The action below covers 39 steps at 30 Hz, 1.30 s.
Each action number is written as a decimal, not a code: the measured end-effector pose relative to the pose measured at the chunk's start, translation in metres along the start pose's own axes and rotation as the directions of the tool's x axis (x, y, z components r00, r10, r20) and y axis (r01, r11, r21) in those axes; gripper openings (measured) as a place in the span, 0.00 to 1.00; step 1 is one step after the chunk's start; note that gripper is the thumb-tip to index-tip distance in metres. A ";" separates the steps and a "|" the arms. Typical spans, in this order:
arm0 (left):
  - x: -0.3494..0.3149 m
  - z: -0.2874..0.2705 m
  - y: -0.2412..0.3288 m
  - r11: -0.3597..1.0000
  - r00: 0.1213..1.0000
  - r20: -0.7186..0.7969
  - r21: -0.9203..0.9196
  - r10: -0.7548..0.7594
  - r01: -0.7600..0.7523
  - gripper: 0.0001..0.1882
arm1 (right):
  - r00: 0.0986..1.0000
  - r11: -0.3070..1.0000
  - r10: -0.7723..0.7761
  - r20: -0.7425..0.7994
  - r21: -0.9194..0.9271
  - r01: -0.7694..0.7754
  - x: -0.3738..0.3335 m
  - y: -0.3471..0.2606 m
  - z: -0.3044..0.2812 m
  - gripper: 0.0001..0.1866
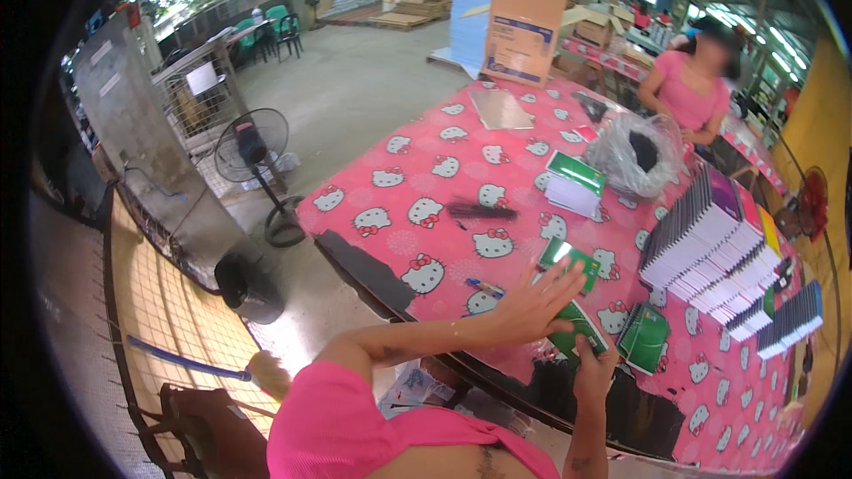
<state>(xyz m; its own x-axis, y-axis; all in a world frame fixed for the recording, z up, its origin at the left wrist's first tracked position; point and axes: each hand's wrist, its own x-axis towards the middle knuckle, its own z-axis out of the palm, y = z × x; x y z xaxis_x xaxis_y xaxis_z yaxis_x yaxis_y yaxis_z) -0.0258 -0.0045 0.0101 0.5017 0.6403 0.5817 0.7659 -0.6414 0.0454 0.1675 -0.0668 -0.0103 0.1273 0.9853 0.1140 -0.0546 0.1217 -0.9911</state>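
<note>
My left hand (531,303) is stretched out flat, fingers extended, over a green-covered notebook (577,268) near the table's front edge. A second green notebook (581,326) is gripped in my right hand (596,364), with the thumb lying on its cover. The heel of my left hand overlaps this notebook's left side, and I cannot tell whether it presses on it. Just right of my right hand, more green spiral notebooks (644,337) lie on the table. Farther back sits a small stack of green notebooks (575,179). A few pens (485,287) lie left of my left hand.
Tall stacks of spiral notebooks (710,244) stand at the right. Loose black spiral wires (481,211) lie mid-table, and a clear plastic bag (635,155) holds dark material behind. A person in pink (692,93) is at the far right. A fan (253,146) stands left of the table.
</note>
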 end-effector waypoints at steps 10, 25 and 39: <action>-0.031 0.007 0.020 0.992 0.987 0.103 -0.031 0.124 -0.121 0.45 | 0.993 0.993 0.112 -0.043 0.045 -0.110 -0.020 0.014 -0.004 0.09; -0.009 -0.007 0.025 0.996 0.982 0.170 -0.021 0.086 -0.084 0.47 | 0.978 0.984 0.176 0.115 -0.009 -0.176 -0.025 0.005 0.006 0.13; 0.000 0.013 0.000 0.933 0.863 0.426 -0.336 0.272 -0.128 0.21 | 0.984 0.991 0.081 0.158 -0.123 -0.062 -0.009 0.045 -0.015 0.14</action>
<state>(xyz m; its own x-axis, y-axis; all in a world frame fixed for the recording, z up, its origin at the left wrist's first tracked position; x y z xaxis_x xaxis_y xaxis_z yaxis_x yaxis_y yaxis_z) -0.0208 0.0014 -0.0007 0.8124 0.5584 0.1679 0.5154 -0.8224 0.2409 0.1790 -0.0723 -0.0572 -0.0361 0.9984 0.0427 0.0596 0.0448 -0.9972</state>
